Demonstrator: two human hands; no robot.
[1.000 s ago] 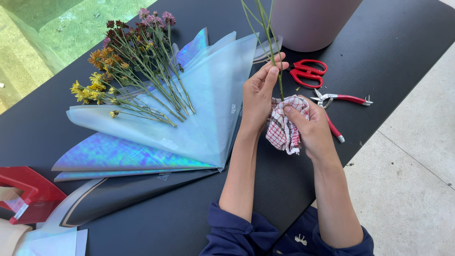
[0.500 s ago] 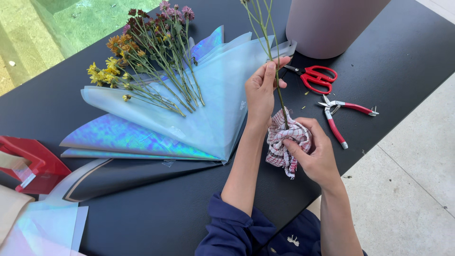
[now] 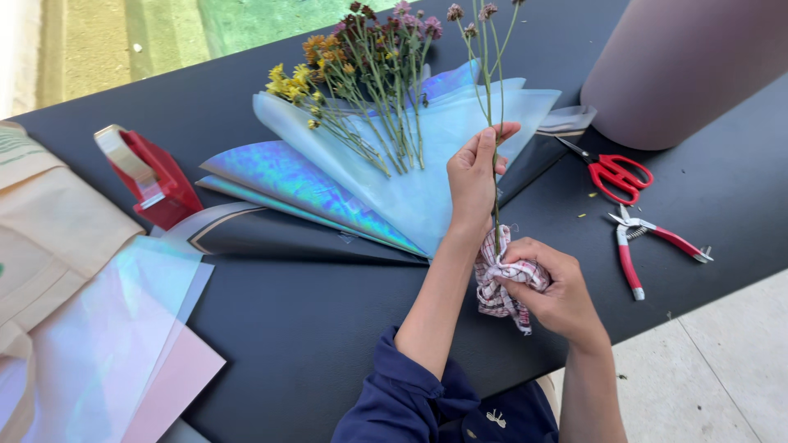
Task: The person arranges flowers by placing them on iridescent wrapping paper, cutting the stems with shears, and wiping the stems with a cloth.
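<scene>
Left hand (image 3: 474, 176) pinches a few flower stems (image 3: 495, 123); right hand (image 3: 558, 287) grips one checked cloth (image 3: 497, 283) around their base; two cutters lie nearby: red scissors (image 3: 611, 174) and pruning snips (image 3: 644, 242).

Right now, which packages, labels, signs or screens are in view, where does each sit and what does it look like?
Paper bag: far left edge of the black table, beige, flat, with faint green print at its top corner.
Tape dispenser: right of the bag, red body, pale roll on top.
Wrapping sheets: lower left, flat, iridescent and pink.
Large roll: top right, mauve, plain.
No signs or screens in view.
</scene>
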